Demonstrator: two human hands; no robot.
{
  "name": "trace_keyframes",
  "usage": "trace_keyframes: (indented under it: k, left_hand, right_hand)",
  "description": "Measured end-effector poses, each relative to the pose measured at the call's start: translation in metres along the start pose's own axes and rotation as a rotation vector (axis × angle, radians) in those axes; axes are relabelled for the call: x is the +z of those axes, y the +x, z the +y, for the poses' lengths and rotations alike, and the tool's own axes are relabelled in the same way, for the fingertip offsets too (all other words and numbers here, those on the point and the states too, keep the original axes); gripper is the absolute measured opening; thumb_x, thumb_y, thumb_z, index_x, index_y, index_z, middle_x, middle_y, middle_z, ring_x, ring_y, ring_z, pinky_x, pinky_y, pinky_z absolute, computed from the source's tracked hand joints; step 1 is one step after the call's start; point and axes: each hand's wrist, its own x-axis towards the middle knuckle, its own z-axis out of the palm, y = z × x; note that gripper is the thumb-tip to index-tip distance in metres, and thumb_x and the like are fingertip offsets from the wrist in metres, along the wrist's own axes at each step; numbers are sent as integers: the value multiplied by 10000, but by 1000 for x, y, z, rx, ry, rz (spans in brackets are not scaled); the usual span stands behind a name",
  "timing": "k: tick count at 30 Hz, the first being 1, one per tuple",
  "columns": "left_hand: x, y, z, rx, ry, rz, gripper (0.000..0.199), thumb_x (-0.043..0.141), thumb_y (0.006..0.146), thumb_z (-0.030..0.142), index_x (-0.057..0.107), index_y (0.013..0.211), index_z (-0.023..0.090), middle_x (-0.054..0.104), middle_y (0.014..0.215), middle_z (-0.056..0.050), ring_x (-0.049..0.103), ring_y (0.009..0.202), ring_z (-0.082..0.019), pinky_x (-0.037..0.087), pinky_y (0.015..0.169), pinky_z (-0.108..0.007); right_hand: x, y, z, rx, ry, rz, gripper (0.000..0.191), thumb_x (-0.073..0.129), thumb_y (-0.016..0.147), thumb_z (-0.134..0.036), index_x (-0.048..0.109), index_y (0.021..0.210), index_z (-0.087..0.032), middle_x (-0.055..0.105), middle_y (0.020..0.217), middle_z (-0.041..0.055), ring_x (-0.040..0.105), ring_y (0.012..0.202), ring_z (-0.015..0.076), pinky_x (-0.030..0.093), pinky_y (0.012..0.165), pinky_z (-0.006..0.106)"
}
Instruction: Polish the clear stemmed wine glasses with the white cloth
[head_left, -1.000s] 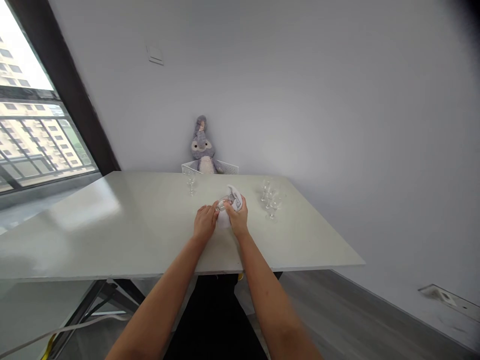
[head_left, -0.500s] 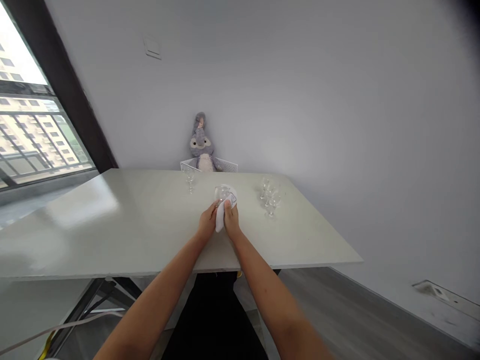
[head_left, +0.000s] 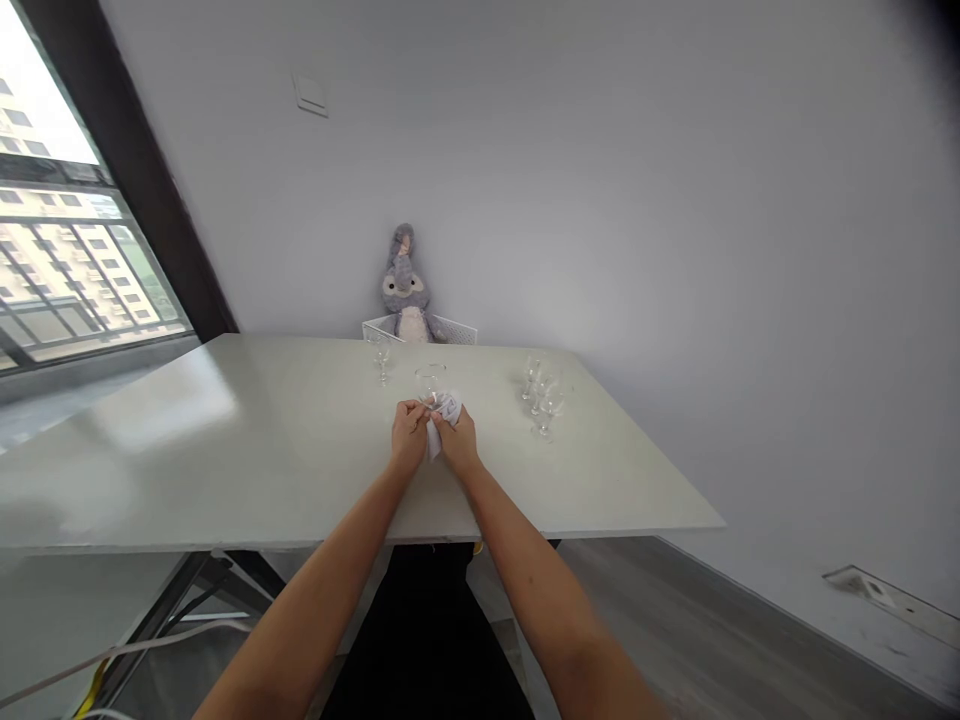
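Above the near middle of the white table (head_left: 300, 430), a clear stemmed glass (head_left: 430, 380) is held with its bowl pointing up and away from me. My left hand (head_left: 409, 430) is closed on the lower part of this glass, fingers pinched near its stem. A white cloth (head_left: 448, 407) is gripped in my right hand (head_left: 459, 437), pressed against the glass just below the bowl. Part of the cloth hangs down between both hands. The stem and foot are mostly hidden by my fingers and the cloth.
Several stemmed glasses (head_left: 546, 400) stand grouped on the right of the table. Another glass (head_left: 382, 360) stands at the back left. Behind the table's far edge, a grey plush toy (head_left: 405, 290) sits in a white basket (head_left: 459, 333) against the wall.
The cloth has moved from around the bowl's right side down to the base of the bowl, uncovering the bowl. The glass has shifted slightly left.
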Motion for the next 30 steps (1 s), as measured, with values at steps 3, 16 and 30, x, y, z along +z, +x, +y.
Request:
trace_keyframes:
  k: [3,16,30]
  left_hand:
    - [0,-1,5,-82,-168,-70,301,576,743,315,594,1028,218,598,973,-46,525,989,-184,360,887,-286]
    - [-18,4,25,-365,-598,-388,557,535,687,564,485,1078,172,640,907,-90,614,731,-202,481,650,-340]
    - [-15,9,10,-94,-133,136,463,637,647,417,470,1002,171,634,778,-43,605,707,-160,463,645,-284]
  right_hand:
    - [-2,1,1,30,-188,50,257,521,757,-342,535,947,-168,618,870,49,562,800,189,427,717,300]
    - [-7,-8,-10,345,577,-709,340,607,697,-399,509,924,-165,589,743,14,558,641,154,480,621,339]
    - [7,-10,-2,-67,-443,-341,228,473,767,-294,524,954,-175,605,865,59,546,789,197,414,699,324]
